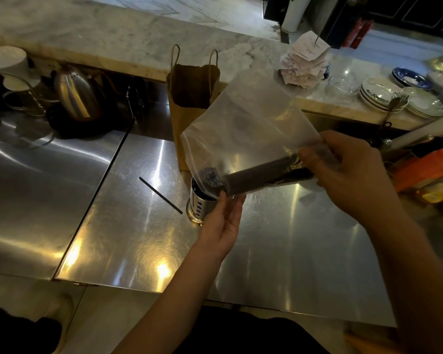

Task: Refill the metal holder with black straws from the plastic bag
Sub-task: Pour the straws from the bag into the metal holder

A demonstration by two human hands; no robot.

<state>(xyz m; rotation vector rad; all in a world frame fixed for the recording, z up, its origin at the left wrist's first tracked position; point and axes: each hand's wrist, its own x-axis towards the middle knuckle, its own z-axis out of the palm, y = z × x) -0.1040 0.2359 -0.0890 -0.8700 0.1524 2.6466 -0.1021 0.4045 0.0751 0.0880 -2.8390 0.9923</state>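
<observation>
A clear plastic bag (246,123) hangs over the steel counter (292,238) with a bundle of black straws (264,175) lying slanted along its lower edge. My right hand (348,172) grips the bag and the bundle's right end. My left hand (224,221) pinches the bag's lower left edge by the other end of the bundle. The perforated metal holder (197,204) stands upright just under the bag's left corner, partly hidden by it. A single black straw (160,195) lies loose on the counter left of the holder.
A brown paper bag (189,98) stands upright behind the holder. A steel kettle (74,95) sits at the back left. Paper receipts on a spike (304,62) and stacked plates (384,95) rest on the marble ledge at the back right. Orange packets (425,169) lie far right.
</observation>
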